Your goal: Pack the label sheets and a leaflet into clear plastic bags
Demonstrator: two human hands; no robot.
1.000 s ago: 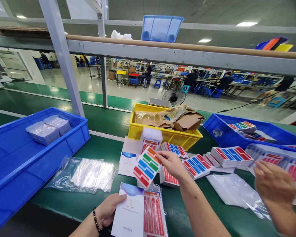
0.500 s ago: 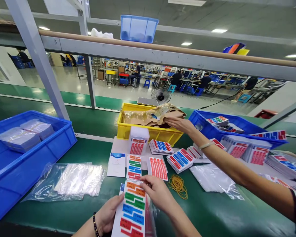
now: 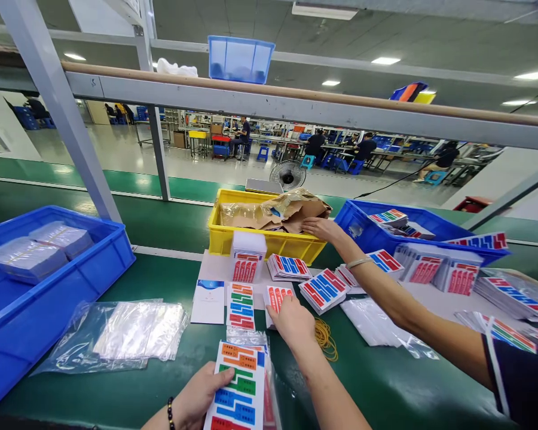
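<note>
The sheet [image 3: 237, 382] is white, printed with 4 bands of interlocking shapes: orange, green, blue and red from top to bottom. It is low in the middle of the view, tilted a little, in the grip of the left hand [image 3: 206, 385], whose thumb presses on the printed face near the green band; the fingers beneath are hidden. A clear bag [image 3: 270, 388] with red print inside shows just beside its right edge.

The right hand [image 3: 291, 319] reaches forward to the red pile [image 3: 278, 294], fingertips at its top sheet. I cannot tell whether they pinch it, as the hand covers part of the pile.

The held sheet's lower end is cut off by the frame, and its small lettering is too fine to read. A patch of blue at its upper right is hard to make out.

Near the hands lie 1 coloured pile [image 3: 241, 307], 1 white card [image 3: 208, 301] and 1 heap of rubber bands [image 3: 326, 340], partly behind the right hand. Beyond stands 1 yellow bin [image 3: 222, 240], where 1 co-worker's hand [image 3: 320, 229] rests, its fingertips hidden. There are 2 blue bins, left [image 3: 112, 248] and right [image 3: 356, 236]; the left holds 2 packs [image 3: 27, 254].
</note>
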